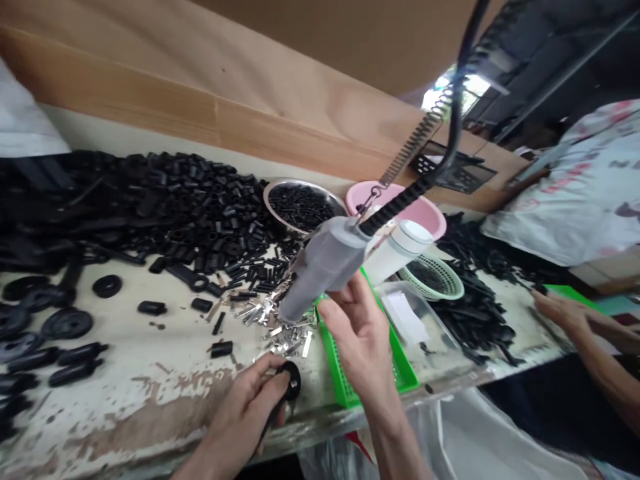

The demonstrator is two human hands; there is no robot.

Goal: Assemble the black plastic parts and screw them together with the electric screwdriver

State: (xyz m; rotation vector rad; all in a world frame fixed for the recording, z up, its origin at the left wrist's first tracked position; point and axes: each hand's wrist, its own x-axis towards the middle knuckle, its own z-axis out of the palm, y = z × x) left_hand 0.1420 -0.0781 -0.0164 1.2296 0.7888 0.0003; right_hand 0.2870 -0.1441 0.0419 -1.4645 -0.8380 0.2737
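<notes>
My left hand (253, 400) is closed around a black plastic part with a round, ring-like head (291, 381). The head shows a light slot or insert, and a dark shaft runs down under my fingers. A grey power screwdriver (325, 263) hangs tilted from a coil spring and a black cable. Just below and right of its body is my right hand (363, 333), thumb and fingers apart and not wrapped round it; some fingertips are hidden by the tool. Small shiny metal clips (287, 337) lie in a pile beneath the screwdriver's lower end.
A green basket (345, 393) stands beside my right wrist. Behind are a steel bowl (273, 200) of black pins, a pink basin (433, 217), a white container (395, 250) and a clear tray (445, 340). Black tubes (200, 200) heap at left. Another person's hand (560, 310) is at right.
</notes>
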